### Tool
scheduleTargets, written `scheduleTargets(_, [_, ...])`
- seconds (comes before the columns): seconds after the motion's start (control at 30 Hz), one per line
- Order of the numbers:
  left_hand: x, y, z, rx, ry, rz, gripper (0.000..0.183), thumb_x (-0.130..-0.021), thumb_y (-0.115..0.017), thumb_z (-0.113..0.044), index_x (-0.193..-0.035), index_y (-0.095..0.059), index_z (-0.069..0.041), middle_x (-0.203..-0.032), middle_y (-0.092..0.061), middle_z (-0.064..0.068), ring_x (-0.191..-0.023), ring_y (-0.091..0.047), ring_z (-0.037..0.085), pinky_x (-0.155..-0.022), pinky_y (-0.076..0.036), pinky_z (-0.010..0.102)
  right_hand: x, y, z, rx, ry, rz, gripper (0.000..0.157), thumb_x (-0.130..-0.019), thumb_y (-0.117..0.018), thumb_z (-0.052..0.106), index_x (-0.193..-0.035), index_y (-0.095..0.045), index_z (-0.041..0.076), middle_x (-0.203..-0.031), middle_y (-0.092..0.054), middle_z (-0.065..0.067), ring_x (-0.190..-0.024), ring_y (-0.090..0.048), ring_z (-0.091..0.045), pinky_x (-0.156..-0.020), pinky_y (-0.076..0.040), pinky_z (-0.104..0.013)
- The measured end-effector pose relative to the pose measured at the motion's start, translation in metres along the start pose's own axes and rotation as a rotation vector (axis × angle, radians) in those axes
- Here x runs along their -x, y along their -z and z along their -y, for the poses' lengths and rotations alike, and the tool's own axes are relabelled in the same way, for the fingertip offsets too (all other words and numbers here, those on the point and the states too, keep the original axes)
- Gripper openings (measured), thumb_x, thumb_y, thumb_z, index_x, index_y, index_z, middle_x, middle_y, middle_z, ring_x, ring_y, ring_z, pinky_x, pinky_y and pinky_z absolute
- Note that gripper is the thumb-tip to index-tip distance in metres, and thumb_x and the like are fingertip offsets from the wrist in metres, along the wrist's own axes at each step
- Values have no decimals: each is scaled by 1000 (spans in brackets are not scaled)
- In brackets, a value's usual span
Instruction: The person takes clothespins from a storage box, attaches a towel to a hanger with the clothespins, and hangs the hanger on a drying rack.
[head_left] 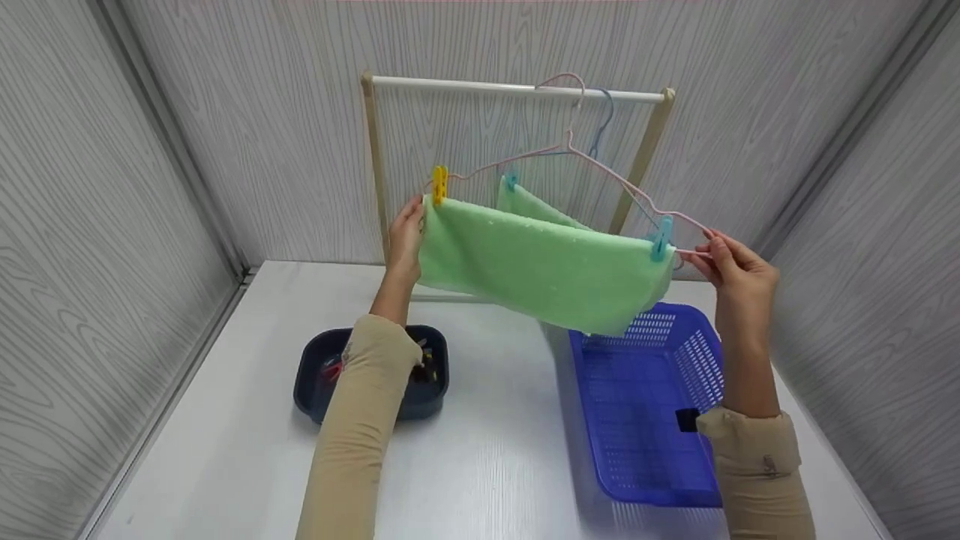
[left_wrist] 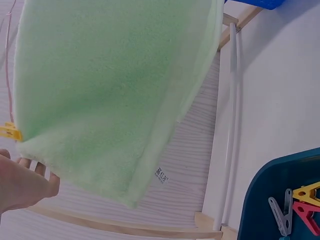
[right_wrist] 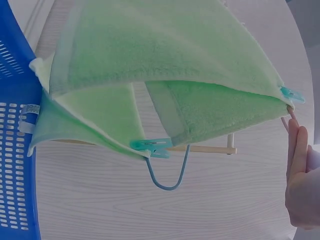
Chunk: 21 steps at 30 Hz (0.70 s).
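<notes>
A light green towel (head_left: 547, 262) hangs from a pink hanger (head_left: 611, 174) hooked over the rod. A yellow clothespin (head_left: 439, 186) clips its left end, a light blue clothespin (head_left: 661, 238) its right. My left hand (head_left: 406, 238) holds the towel's left corner just below the yellow clothespin, fingers partly hidden behind the cloth. With thumb and fingers, my right hand (head_left: 739, 270) pinches the pink hanger's right end, beside the light blue clothespin. Behind, a second green towel (right_wrist: 225, 112) hangs on a blue hanger (right_wrist: 167, 186), held by another light blue clothespin (right_wrist: 152, 146).
The drying rack's white rod (head_left: 465, 85) spans two wooden posts at the back. A blue perforated basket (head_left: 592, 450) stands at the right of the white table (head_left: 495, 465). On the left, partly behind my left sleeve, a dark basin (head_left: 306, 375) contains several clothespins (left_wrist: 305, 215).
</notes>
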<state>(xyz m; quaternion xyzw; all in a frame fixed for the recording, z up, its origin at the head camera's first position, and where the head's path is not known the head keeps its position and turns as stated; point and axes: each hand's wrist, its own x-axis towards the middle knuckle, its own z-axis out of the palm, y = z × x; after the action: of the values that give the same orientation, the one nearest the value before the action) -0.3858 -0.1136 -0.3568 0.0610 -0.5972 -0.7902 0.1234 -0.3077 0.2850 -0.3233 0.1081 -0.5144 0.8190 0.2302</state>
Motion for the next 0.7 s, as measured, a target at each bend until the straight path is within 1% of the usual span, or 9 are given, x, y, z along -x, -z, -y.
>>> scheduleTargets(0.1, [0, 2, -2, -12, 7, 23, 42, -101, -37, -23, -141, -37, -10, -145, -33, 0, -131, -27, 11, -103, -25, 24, -9, -5, 3, -5, -11, -12, 31, -82, -66, 6, -105, -62, -14, -83, -60, -22, -75, -66, -28, -73, -50, -29])
scheduleTargets(0.23, [-1, 4, -1, 12, 15, 41, 44, -101, -38, -23, -142, -34, -10, -145, -32, 0, -131, -27, 12, -103, -24, 23, -17, -11, 4, -5, -12, 4, 32, -82, -67, 8, -105, -62, -13, -86, -59, -22, -77, -65, -28, -76, -49, -30])
scheduleTargets(0.3, [-2, 5, 2, 28, 22, 37, 44, -101, -38, -22, -143, -33, -9, -144, -33, 2, -130, -29, 13, -103, -25, 23, -18, -12, 2, -8, -17, 21, 33, -82, -66, 9, -106, -61, -14, -86, -59, -21, -78, -65, -28, -77, -49, -31])
scheduleTargets(0.43, [-2, 7, 11, 20, 48, 32, 45, -101, -37, -22, -144, -30, -10, -146, -31, 2, -131, -27, 14, -104, -22, 24, -14, -8, -6, -13, -47, 58, 31, -84, -64, 7, -107, -59, -15, -85, -60, -20, -77, -65, -28, -77, -49, -31])
scheduleTargets(0.53, [-2, 8, 17, 16, 65, 36, 46, -101, -37, -23, -145, -28, -12, -148, -26, 0, -133, -23, 15, -106, -19, 25, -10, -1, -12, 27, -78, 86, 29, -86, -62, 6, -108, -60, -13, -86, -60, -18, -78, -65, -27, -77, -49, -30])
scheduleTargets(0.7, [-3, 7, 20, 26, 60, 57, 48, -101, -36, -22, -146, -23, -13, -150, -21, 2, -135, -17, 17, -107, -16, 28, -9, 8, -19, 134, -98, 145, 28, -89, -59, 10, -110, -60, -8, -89, -61, -17, -83, -65, -25, -78, -49, -29])
